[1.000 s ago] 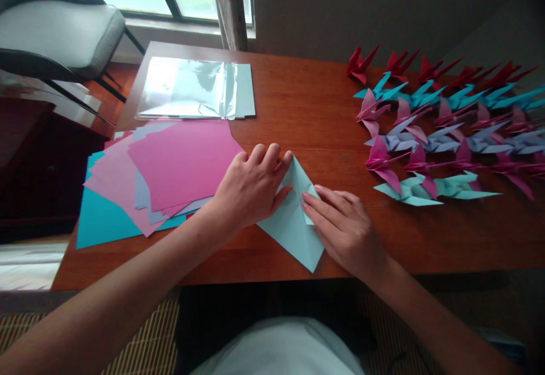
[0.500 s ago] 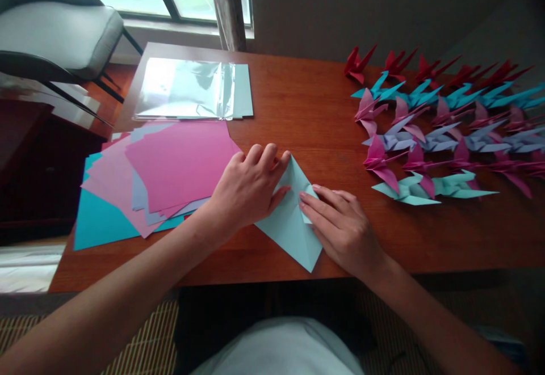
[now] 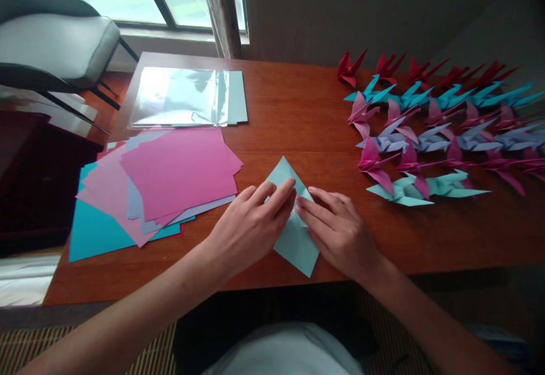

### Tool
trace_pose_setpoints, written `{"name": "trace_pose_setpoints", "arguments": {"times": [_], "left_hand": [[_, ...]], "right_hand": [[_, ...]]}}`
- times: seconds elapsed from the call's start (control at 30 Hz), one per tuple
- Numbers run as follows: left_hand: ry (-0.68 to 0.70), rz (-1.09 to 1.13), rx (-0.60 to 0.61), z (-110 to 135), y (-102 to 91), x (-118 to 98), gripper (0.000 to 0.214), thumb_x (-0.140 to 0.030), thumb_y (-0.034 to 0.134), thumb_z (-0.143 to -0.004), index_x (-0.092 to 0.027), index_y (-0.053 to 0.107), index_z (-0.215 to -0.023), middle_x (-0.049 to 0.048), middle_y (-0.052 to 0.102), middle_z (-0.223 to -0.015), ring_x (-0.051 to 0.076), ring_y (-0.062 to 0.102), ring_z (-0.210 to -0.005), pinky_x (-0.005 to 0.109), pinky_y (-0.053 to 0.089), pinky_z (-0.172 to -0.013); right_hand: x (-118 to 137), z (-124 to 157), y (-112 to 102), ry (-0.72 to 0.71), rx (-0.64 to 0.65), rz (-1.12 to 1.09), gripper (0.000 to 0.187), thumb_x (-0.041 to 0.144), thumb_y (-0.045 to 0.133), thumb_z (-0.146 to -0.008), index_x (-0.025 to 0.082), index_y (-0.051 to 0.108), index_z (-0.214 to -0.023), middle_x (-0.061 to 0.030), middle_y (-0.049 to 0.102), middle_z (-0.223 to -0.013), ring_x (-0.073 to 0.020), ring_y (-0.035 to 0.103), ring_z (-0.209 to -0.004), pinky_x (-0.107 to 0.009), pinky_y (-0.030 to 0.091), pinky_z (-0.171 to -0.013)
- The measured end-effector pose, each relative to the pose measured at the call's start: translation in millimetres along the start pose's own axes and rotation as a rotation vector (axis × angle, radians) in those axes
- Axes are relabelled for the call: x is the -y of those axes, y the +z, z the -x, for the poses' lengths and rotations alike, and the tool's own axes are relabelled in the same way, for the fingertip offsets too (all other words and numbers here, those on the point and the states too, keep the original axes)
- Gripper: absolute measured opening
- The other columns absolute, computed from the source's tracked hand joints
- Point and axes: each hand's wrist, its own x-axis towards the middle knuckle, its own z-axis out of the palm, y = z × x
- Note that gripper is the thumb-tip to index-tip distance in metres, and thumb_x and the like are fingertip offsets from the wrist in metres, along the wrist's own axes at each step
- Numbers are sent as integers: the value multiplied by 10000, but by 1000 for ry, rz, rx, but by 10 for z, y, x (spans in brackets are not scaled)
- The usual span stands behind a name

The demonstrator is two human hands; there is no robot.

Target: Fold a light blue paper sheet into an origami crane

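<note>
**At the table's (image 3: 298, 108) near edge: teal paper (image 3: 296, 247) pinned flat**

Head view: matte, kite-shaped fold under left hand (image 3: 251, 224) and right hand (image 3: 338, 230), fingers outstretched, pressing, gripping nothing. Glossy clear sleeve (image 3: 183, 97) holds pale sheets. Loose pink stack (image 3: 179, 173) left; paper cranes (image 3: 426, 131) in rows right.

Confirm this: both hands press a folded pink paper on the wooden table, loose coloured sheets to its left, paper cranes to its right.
Wrong colour: the head view shows the folded paper under the left hand and right hand is pale teal, not pink. It does lie on the brown wooden table, loose coloured sheets left, folded paper cranes right.
</note>
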Motion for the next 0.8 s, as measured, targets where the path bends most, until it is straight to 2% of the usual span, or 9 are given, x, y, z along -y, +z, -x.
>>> {"name": "trace_pose_setpoints", "arguments": {"times": [0.1,0.23,0.5,0.7,0.8], "left_hand": [[15,24,39,56,49,-38,403,-195,449,-1006,-145,598,-1377,64,472,-1567,233,563,-1074,365,516,-848],[12,39,77,66,87,-37,461,-211,444,-1008,-152,527,-1458,56,456,-1584,246,547,-1105,377,511,-901],[7,31,74,67,107,-33,386,-220,449,-1009,-190,633,-1347,56,459,-1578,253,539,-1103,384,501,-858],[22,10,68,70,114,-39,406,-220,448,-1005,-166,601,-1377,75,462,-1571,251,543,-1090,376,503,-833],[22,4,61,75,121,-40,418,-218,424,-1012,-143,590,-1388,73,457,-1575,253,537,-1094,379,503,-831]], "right_hand": [[2,-1,-3,7,0,-9,308,90,577,-940,107,692,-1225,-99,701,-1319,-321,562,-1306,-505,471,-1030],[9,-4,-6,23,11,-18,311,91,575,-935,120,701,-1218,-104,714,-1295,-312,563,-1311,-499,473,-1041],[0,5,-18,31,25,-20,336,111,564,-950,162,686,-1259,-69,686,-1347,-304,553,-1321,-497,469,-1056],[-13,23,-1,26,22,-35,352,112,583,-941,169,670,-1277,-69,684,-1351,-306,547,-1325,-501,470,-1056],[-10,41,-30,26,14,-93,349,179,626,-933,159,662,-1280,-89,688,-1343,-325,554,-1310,-523,473,-1050]]}}
